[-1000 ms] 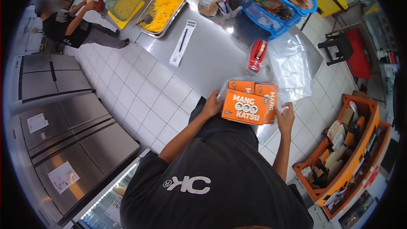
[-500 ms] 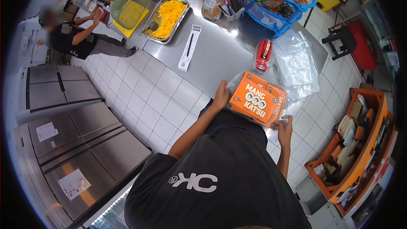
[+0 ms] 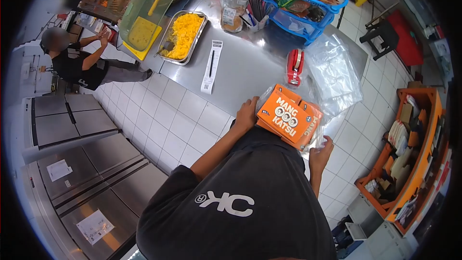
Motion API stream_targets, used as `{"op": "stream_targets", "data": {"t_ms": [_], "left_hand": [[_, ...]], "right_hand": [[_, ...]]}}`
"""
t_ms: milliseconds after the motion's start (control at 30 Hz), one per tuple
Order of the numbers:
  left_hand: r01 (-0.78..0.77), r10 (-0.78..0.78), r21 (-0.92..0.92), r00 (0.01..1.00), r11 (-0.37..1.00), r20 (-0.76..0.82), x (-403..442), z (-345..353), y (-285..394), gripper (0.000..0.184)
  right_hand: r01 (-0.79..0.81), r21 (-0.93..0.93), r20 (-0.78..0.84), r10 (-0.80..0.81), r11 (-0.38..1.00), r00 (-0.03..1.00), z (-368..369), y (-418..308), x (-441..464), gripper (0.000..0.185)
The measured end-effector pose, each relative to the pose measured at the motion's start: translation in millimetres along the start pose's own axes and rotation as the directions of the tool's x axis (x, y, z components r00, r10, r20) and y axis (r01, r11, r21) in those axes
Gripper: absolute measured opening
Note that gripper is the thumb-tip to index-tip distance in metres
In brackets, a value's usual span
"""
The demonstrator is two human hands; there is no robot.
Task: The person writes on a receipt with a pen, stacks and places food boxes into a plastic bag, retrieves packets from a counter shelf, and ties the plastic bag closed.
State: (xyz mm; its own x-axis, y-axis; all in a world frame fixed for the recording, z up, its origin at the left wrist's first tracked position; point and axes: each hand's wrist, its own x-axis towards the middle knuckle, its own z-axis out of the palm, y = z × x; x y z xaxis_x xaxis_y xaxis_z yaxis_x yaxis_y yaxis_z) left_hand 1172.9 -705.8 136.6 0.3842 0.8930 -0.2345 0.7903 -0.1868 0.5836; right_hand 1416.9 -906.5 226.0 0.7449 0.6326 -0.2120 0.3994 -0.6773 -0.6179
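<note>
Orange boxes (image 3: 283, 115) printed "MANG KATSU" lie inside a clear plastic bag (image 3: 315, 140) at the front edge of the steel table. My left hand (image 3: 247, 114) grips the bag at its left side, fingers closed on the plastic. Just off the lower right corner of the bag is my right hand (image 3: 321, 155), thumb and fingers apart. Beyond the boxes sits a red tape dispenser (image 3: 295, 67). Flat clear plastic bags (image 3: 334, 74) are spread to its right.
On the steel table (image 3: 190, 73) are a tray of yellow food (image 3: 184, 36), a paper slip (image 3: 214, 50) with a black pen, and blue baskets (image 3: 308, 2) of packets. Another person (image 3: 79, 60) stands at the far left. An orange bin (image 3: 385, 190) is at right.
The boxes have shifted slightly left and down in view. My right hand has moved down, away from the bag's corner, and its fingers have parted. My left hand stays on the bag.
</note>
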Motion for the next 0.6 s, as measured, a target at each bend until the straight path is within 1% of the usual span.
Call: {"op": "stream_targets", "data": {"t_ms": [33,100,133,167,200,233,267,300,333,400,433,467,500,533,600], "left_hand": [[-0.005,0.005,-0.002,1.0,1.0,-0.008,1,-15,9,0.055],[-0.012,0.002,-0.166,0.998,0.986,-0.06,-2,-41,21,0.052],[-0.015,0.006,-0.166,0.998,0.986,-0.054,-1,-41,21,0.052],[0.019,-0.041,-0.193,0.993,0.981,-0.111,0,-40,20,0.051],[0.053,-0.091,-0.219,0.982,0.974,-0.163,1,-40,18,0.05],[0.053,-0.088,-0.216,0.984,0.975,-0.157,0,-37,14,0.05],[-0.005,-0.018,-0.183,0.992,0.983,-0.123,3,-34,9,0.049],[-0.059,0.046,-0.153,0.995,0.986,-0.087,2,-32,6,0.048],[-0.052,0.04,-0.154,0.996,0.987,-0.081,-1,-33,5,0.048],[-0.05,0.049,-0.197,0.999,0.979,-0.013,1,-35,7,0.041],[-0.056,0.057,-0.198,0.998,0.978,-0.002,4,-33,4,0.041],[-0.164,0.161,-0.166,0.986,0.972,-0.028,5,-28,-1,0.037],[-0.27,0.265,-0.132,0.963,0.954,-0.052,5,-25,-3,0.034],[-0.274,0.27,-0.139,0.962,0.952,-0.046,5,-25,-3,0.034],[-0.199,0.189,-0.28,0.98,0.939,-0.062,5,-29,-1,0.028]], "right_hand": [[-0.029,0.068,0.031,0.027,0.997,0.999,-5,-1,1,0.06],[0.003,0.049,0.021,-0.004,0.999,1.0,-6,-10,1,0.06],[0.027,0.03,0.018,-0.028,0.999,0.999,-6,-12,0,0.06],[0.025,-0.014,0.004,-0.025,1.0,1.0,4,-4,3,0.063],[0.016,-0.012,0.002,-0.016,1.0,1.0,5,-9,1,0.063],[0.112,-0.118,-0.045,-0.118,0.987,0.992,7,-17,-2,0.067],[0.209,-0.224,-0.081,-0.232,0.952,0.969,9,-24,0,0.07],[0.247,-0.117,-0.034,-0.252,0.962,0.967,7,-21,5,0.068],[0.243,-0.12,-0.027,-0.248,0.963,0.968,-1,-38,5,0.068],[0.422,0.007,0.028,-0.422,0.907,0.906,-10,-81,16,0.051],[0.54,0.009,0.061,-0.539,0.842,0.84,-5,-100,27,0.045],[0.646,0.014,0.097,-0.644,0.763,0.759,4,-119,37,0.04],[0.712,0.029,0.14,-0.708,0.702,0.692,15,-142,47,0.038],[0.774,0.05,0.182,-0.768,0.631,0.615,27,-163,58,0.037],[0.825,-0.049,0.2,-0.804,0.563,0.561,68,-178,85,0.04]]}}
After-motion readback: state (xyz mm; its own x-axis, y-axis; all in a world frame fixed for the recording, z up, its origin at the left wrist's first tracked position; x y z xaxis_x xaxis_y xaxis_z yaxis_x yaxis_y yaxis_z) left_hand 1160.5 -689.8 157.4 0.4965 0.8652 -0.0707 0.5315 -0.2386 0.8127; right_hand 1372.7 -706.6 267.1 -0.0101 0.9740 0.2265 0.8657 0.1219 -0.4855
